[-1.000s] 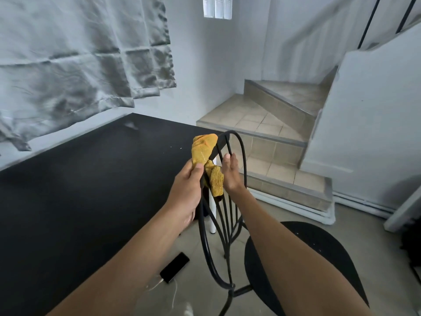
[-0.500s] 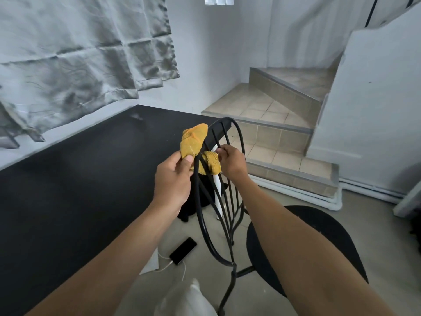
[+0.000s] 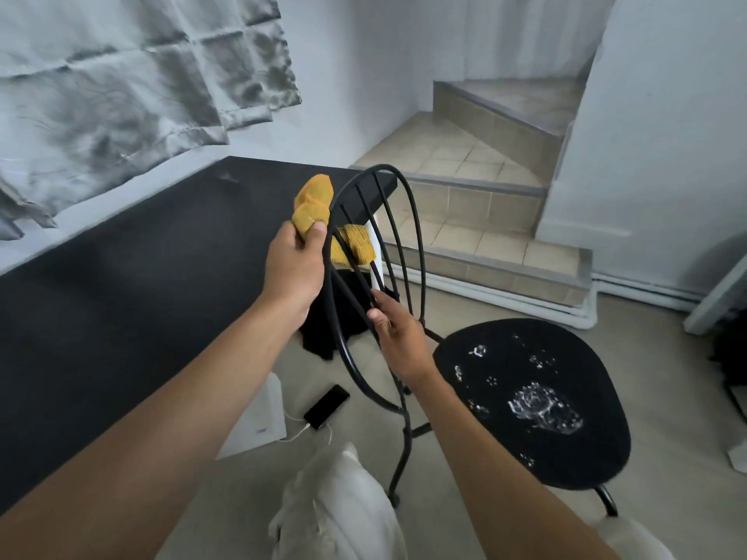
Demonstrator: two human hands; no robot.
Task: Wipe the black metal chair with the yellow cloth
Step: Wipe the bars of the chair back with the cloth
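Yellow cloth [image 3: 313, 204], knitted and nubby in the head view, is threaded between the thin round spindles of the black metal chair [image 3: 421, 252]. The left hand [image 3: 295, 268] pinches one bunched end; the other end hangs just beyond the hoop, above the right hand [image 3: 400, 341]. The right hand grips a spindle low on the backrest.

Judgement: backrest wiping is in progress; lower spindles, legs and frame appear outstanding. The seat [image 3: 533, 402], a matte oval right of the right hand, carries white foamy spots, evidently not yet wiped.
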